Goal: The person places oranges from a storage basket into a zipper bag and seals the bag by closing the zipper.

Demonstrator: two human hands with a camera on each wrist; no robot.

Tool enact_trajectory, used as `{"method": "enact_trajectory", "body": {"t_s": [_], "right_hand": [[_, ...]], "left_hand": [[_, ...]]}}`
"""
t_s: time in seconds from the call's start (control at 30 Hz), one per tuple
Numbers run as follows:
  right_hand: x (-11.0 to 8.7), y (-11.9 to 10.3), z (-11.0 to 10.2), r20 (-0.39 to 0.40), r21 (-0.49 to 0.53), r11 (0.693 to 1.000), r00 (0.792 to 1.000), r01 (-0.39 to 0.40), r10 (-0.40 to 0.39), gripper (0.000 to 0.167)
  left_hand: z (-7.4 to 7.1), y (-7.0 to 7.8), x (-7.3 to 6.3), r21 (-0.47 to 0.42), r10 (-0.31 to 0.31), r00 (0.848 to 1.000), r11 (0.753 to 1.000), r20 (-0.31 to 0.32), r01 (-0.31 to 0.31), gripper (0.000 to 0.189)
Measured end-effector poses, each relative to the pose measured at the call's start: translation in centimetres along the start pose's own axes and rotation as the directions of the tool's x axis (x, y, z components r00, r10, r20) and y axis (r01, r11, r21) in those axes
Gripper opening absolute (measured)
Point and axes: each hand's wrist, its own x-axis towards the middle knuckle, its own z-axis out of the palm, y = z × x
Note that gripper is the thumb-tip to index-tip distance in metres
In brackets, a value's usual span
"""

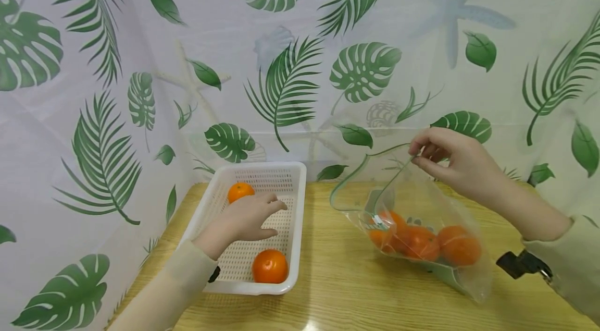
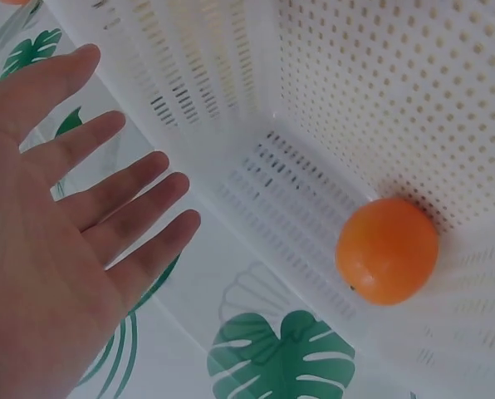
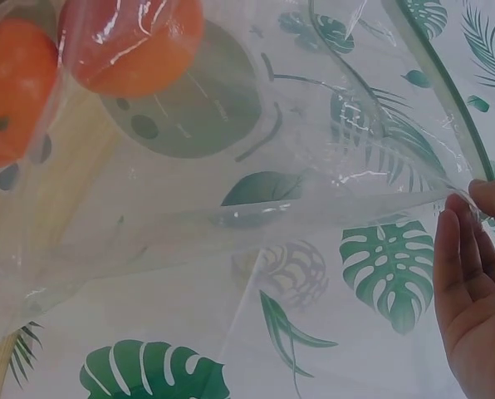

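Observation:
My right hand pinches the green-edged rim of a clear plastic bag, whose mouth gapes toward the left. Several oranges lie in the bottom of the bag. In the right wrist view, thumb and fingertips meet on the bag's edge. My left hand is over the white plastic basket, its fingers spread and holding nothing. One orange lies at the basket's far end, partly behind that hand. Another orange sits in the near right corner. The left wrist view shows the empty palm and an orange.
Basket and bag stand on a wooden table, with a strip of tabletop between them. A white cloth printed with green leaves hangs behind and along the left. A black strap clip is at the right sleeve.

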Motion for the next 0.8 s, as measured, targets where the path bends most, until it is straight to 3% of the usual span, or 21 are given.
{"method": "enact_trajectory", "body": {"t_s": [0.33,0.8], "right_hand": [[-0.3,0.0,0.1,-0.003,0.028,1.0,1.0,0.005,-0.005,0.033],[-0.6,0.1,0.4,-0.003,0.036,0.999,1.0,0.002,-0.001,0.033]], "left_hand": [[0.3,-1.5,-0.6,-0.017,-0.049,0.999,0.999,0.023,0.05,0.052],[1.5,-6.0,-0.1,-0.006,-0.174,0.984,0.985,0.034,0.174,0.047]]}}
